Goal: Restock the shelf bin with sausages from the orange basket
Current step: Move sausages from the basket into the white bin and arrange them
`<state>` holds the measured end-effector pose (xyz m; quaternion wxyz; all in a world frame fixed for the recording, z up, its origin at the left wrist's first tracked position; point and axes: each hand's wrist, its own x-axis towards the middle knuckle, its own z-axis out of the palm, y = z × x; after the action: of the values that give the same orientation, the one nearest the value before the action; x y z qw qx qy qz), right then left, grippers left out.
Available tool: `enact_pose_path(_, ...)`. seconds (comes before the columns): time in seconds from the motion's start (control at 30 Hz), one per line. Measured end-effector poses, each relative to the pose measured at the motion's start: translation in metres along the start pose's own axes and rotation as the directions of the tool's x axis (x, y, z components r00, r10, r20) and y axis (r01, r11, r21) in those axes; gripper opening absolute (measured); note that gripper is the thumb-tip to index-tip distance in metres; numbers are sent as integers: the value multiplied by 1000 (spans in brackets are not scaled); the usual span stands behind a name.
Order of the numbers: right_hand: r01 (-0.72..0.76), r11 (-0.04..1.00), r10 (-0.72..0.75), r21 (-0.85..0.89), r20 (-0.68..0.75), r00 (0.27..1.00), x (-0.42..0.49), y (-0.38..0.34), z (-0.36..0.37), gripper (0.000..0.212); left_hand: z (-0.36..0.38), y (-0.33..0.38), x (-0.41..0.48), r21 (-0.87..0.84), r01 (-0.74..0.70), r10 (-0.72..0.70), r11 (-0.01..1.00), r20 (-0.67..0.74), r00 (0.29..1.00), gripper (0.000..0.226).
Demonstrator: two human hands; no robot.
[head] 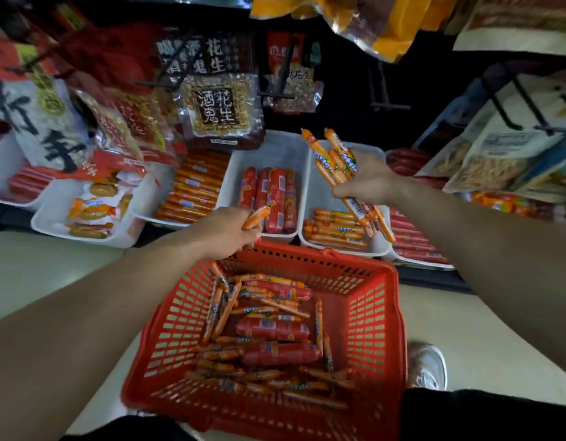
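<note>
Fingers of the right hand (367, 179) curl tightly round a bundle of thin sausages (335, 160), long axes slanting from upper left to lower right, their glossy orange casings crimped at the ends. Just beneath sits the white shelf bin (318, 200), smooth plastic, holding flat rows of the same sticks. The left hand (226, 233) grips a single sausage (258, 215), tip angled up and right. Below both hands, the lattice-walled orange basket (374, 313) holds loose sausages (269, 354) lying every way.
</note>
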<state>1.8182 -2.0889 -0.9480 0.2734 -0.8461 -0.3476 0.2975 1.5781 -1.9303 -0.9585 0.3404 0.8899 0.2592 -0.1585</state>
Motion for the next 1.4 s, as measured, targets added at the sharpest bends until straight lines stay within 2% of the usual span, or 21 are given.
enact_pose_path(0.2, -8, 1000, 8, 13, 38, 999, 49, 53, 29, 40, 19, -3, 40, -107, -1, -1, 994, -22, 1000, 6)
enact_pose_path(0.4, -101, 973, 121, -210, 88, 989, 56, 100, 59, 66, 31, -14, 53, -187, 40, -51, 982, -58, 997, 6)
enact_pose_path(0.47, -95, 940, 133, -326, 97, 986, 58, 102, 64, 83, 31, -16, 53, -184, 51, -64, 982, -63, 996, 6)
enact_pose_path(0.53, -78, 909, 148, -409, 144, 978, 59, 105, 70, 113, 30, -16, 52, -169, 57, -67, 984, -56, 996, 6)
enact_pose_path(0.6, -126, 949, 180, -289, 169, 969, 54, 110, 75, 126, 31, -13, 51, -151, 63, -69, 986, -36, 997, 8)
enact_pose_path(0.67, -182, 973, 197, -144, 98, 976, 48, 116, 79, 115, 32, -11, 51, -126, 64, -67, 990, -25, 997, 10)
enact_pose_path(0.77, -197, 966, 207, -170, 42, 977, 45, 121, 81, 90, 34, -8, 51, -126, 54, -57, 991, -25, 998, 9)
enact_pose_path(0.83, -132, 940, 168, -316, 87, 982, 44, 121, 80, 80, 34, -7, 51, -127, 48, -52, 991, -25, 998, 8)
enact_pose_path(0.93, 46, 868, 48, -494, 177, 983, 37, 112, 74, 76, 36, -7, 53, -98, 34, -36, 995, -21, 999, 8)
enact_pose_path(1.0, 118, 859, -6, -497, 222, 975, 32, 111, 68, 70, 36, -6, 55, -69, 34, -36, 997, -15, 999, 13)
enact_pose_path(1.1, 143, 901, -44, -410, 241, 969, 26, 114, 54, 33, 34, 1, 61, -48, 32, -33, 998, -23, 999, 17)
enact_pose_path(1.17, 115, 911, -53, -397, 164, 985, 19, 120, 42, 23, 33, 13, 72, -26, 4, -4, 1000, -34, 999, 18)
enact_pose_path(1.3, 35, 950, -61, -310, -74, 995, 0, 140, 25, 30, 46, 49, 114, 59, -112, 114, 992, -29, 993, 29)
enact_pose_path(1.4, 1, 961, -41, -276, -138, 990, -7, 159, 17, 28, 61, 80, 140, 91, -196, 198, 976, -8, 980, 38)
